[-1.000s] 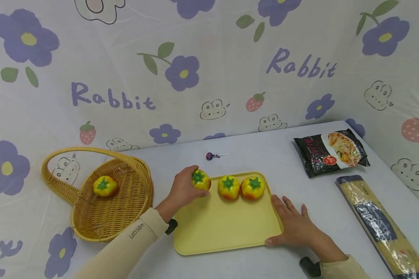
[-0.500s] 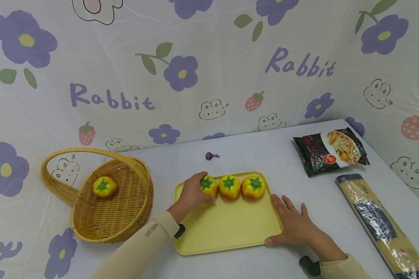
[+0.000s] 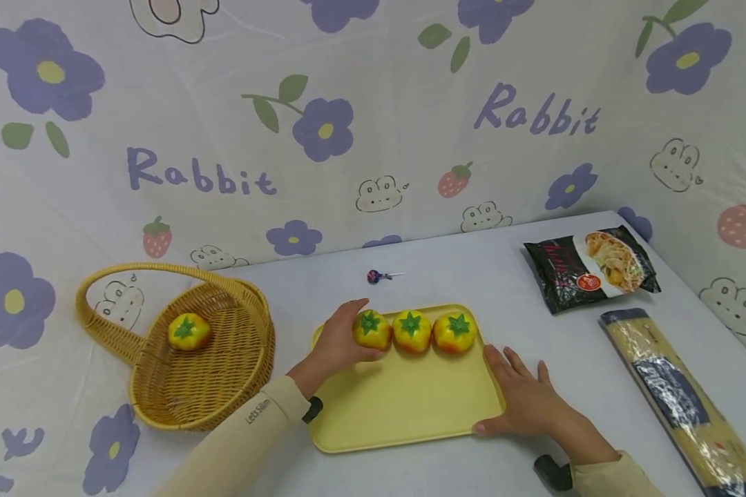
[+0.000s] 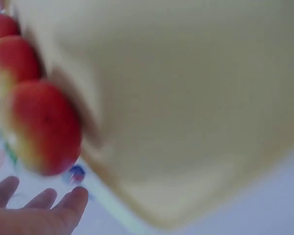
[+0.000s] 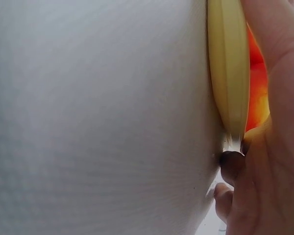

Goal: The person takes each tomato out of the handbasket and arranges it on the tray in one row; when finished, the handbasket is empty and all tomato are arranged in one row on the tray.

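Note:
Three yellow-and-red persimmons with green leafy tops stand in a row along the far side of a yellow tray [image 3: 404,407]. My left hand [image 3: 336,342] is around the leftmost persimmon [image 3: 372,330], its thumb in front; the left wrist view shows a gap between its fingertips [image 4: 78,196] and that persimmon [image 4: 44,127]. Beside it sit the middle persimmon [image 3: 412,331] and the right persimmon [image 3: 454,333]. My right hand [image 3: 525,404] rests spread at the tray's right edge, its thumb at the near corner. The right wrist view shows it touching the tray rim [image 5: 230,68].
To the left, a wicker basket [image 3: 217,373] with a tall handle holds one more persimmon [image 3: 189,331]. A lollipop [image 3: 382,276] lies behind the tray. At right are a black noodle packet [image 3: 559,276] and a long pasta packet [image 3: 671,386].
My left hand has carried the leftmost persimmon right, set it in the row on the tray beside the others, and loosened its fingers. The right hand has stayed at the tray's edge.

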`<state>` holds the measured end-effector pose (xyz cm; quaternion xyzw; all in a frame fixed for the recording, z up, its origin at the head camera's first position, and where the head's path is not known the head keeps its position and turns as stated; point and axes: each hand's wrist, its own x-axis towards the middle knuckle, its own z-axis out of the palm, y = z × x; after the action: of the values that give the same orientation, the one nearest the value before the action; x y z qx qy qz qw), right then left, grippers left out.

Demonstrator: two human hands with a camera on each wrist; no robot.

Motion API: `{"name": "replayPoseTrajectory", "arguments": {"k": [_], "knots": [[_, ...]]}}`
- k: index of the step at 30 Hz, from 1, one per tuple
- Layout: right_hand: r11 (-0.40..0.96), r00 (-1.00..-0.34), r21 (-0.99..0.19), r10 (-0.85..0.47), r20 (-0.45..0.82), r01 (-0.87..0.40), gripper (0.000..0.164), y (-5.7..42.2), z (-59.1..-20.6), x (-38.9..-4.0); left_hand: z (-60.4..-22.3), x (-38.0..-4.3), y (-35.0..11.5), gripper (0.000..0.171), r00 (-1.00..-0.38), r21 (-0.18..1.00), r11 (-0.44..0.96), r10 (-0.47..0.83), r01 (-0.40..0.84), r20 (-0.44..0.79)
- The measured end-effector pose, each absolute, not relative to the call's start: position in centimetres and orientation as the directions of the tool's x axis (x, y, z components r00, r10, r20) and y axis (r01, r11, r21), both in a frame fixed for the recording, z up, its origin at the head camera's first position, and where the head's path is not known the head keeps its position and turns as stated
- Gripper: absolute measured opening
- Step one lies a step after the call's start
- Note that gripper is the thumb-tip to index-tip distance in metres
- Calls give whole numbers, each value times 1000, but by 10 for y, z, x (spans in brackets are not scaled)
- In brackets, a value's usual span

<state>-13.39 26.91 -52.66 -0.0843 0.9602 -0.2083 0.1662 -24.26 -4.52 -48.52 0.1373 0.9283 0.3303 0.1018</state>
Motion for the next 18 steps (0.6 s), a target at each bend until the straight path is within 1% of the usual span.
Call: {"name": "replayPoseTrajectory", "arguments": {"k": [3,6,8,10,12,14,16,18], "knots": [[898,-932,-428,-234,-275,-100,134,268,-528,-134,-466,-237,-64,84,-942,634,743,331,217,-66],[900,-933,-424,-232,-273,-100,134,268,-529,-134,-442,-229,-91,67,-925,624,733,377,271,-41],[902,-934,-421,-230,-273,-99,135,268,-529,-134,-425,-224,-112,56,-895,630,706,444,323,-37],[903,-934,-420,-224,-277,-91,135,269,-530,-134,-408,-219,-134,45,-851,637,679,521,366,-66],[904,-935,-419,-218,-280,-85,136,271,-531,-134,-395,-215,-158,38,-802,652,652,587,388,-109],[904,-934,-421,-213,-286,-77,137,271,-532,-135,-388,-215,-182,30,-781,651,652,608,389,-142],[904,-934,-421,-214,-287,-78,137,271,-533,-135,-389,-219,-206,25,-806,625,680,576,383,-132],[901,-934,-427,-218,-282,-82,137,270,-533,-134,-394,-226,-228,21,-870,565,749,481,346,-104]]}}
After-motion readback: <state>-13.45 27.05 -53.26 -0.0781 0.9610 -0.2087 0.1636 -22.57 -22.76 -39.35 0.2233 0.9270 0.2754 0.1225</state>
